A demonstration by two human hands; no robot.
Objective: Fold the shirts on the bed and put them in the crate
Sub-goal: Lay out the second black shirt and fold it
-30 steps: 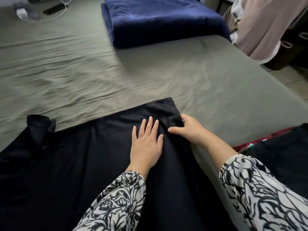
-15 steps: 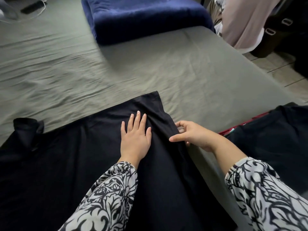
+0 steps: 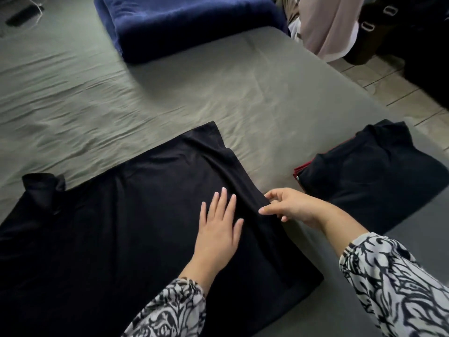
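Observation:
A black shirt lies spread flat on the grey-green bed, its far corner pointing up the mattress. My left hand rests flat on it with straight fingers, near the right edge. My right hand pinches that right edge between thumb and fingers, just beside my left hand. A folded stack of dark shirts with a red layer showing underneath sits on the bed to the right. No crate is in view.
A folded navy blanket lies at the far end of the bed. Pale clothes and a dark bag hang past the bed's right corner over a tiled floor. A dark remote lies far left.
My right hand slid down the shirt's right edge toward me and now pinches it. My left hand stays flat on the fabric. The view shifted, bringing the folded stack fully into sight.

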